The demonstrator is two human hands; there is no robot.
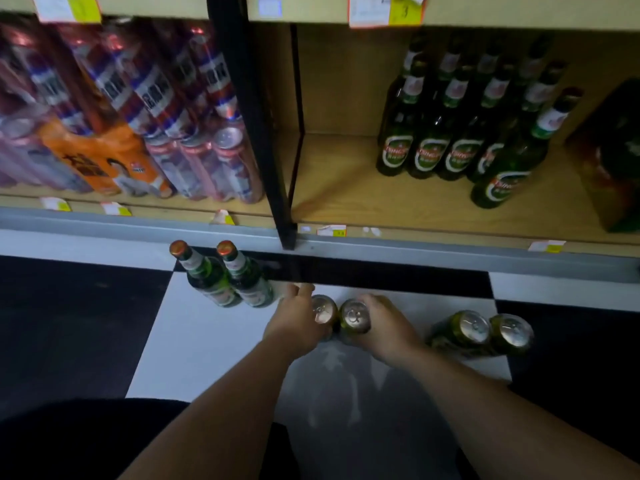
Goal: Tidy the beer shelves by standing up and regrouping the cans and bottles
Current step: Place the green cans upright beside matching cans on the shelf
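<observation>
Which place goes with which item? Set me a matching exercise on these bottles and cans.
Things:
1 dark green glass bottles with oval red-and-white labels
2 untouched green aluminium cans
3 shrink-wrapped packs of red-and-silver cans
4 gold-topped aluminium cans
Places:
A left shelf bay
B gripped by the left hand and right hand
C right shelf bay
D floor, right of both hands
Pairs: 1-C, 2-D, 3-A, 4-B

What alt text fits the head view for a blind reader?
A person's left hand and right hand each grip one of a pair of upright cans on the floor below the shelf. Two green bottles stand left, two more cans right.
</observation>
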